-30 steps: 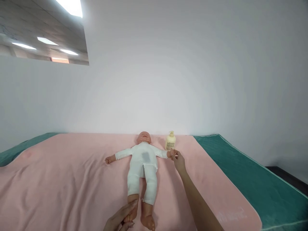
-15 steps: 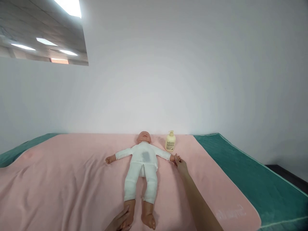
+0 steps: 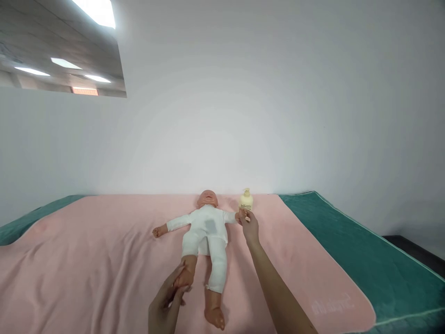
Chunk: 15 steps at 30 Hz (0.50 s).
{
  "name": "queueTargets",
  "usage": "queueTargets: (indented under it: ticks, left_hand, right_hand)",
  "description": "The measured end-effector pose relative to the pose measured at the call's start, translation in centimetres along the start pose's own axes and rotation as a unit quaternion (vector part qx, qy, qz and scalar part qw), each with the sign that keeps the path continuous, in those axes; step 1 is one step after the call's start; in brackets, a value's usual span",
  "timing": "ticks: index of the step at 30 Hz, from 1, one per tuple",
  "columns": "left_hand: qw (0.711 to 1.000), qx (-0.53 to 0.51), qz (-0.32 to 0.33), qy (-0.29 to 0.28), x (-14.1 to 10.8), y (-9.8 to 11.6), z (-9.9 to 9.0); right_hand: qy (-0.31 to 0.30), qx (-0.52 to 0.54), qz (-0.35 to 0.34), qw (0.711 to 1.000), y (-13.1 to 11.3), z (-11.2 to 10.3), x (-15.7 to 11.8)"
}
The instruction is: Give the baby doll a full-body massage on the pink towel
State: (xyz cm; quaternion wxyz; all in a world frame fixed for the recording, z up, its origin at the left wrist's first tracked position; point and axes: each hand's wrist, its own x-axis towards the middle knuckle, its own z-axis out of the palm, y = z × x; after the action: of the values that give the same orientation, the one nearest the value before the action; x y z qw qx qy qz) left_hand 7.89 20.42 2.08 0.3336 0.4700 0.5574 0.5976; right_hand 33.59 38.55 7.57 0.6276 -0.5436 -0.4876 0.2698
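A baby doll [image 3: 208, 222] in white clothes lies face up, its head toward the wall. My left hand [image 3: 168, 294] is closed around the doll's foot on the left side of the view, and that leg is lifted and bent. With its fingers pinched, my right hand [image 3: 249, 225] holds the doll's hand on the right side, and that arm is raised. Just behind my right hand stands a pale yellow pump bottle [image 3: 246, 200], its lower part partly hidden. The doll's other arm and leg rest on the cloth.
A pink blanket [image 3: 104, 250], wrinkled on the left, lies over a green cover [image 3: 351, 246] that shows at both sides. A white wall [image 3: 215, 116] rises behind the far edge.
My left hand has pushed the doll's foot up and away from me, bending the leg. My right hand has moved the doll's hand up and leftward, in front of the bottle.
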Motion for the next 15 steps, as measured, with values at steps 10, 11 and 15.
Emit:
queueTargets:
  ticks: [10,11,15]
  left_hand:
    - [0.997,-0.072,-0.004,-0.037,6.1,4.5,4.6]
    - [0.996,-0.079,-0.002,-0.041,6.3,4.6,4.9]
    - [0.994,-0.094,-0.007,-0.052,6.3,4.0,5.2]
  right_hand:
    - [-0.189,-0.09,-0.137,0.968,-1.3,4.9,-5.0]
    - [-0.205,-0.1,-0.144,0.963,-1.3,5.0,-5.2]
    - [-0.234,-0.118,-0.154,0.953,-1.2,4.8,-5.4]
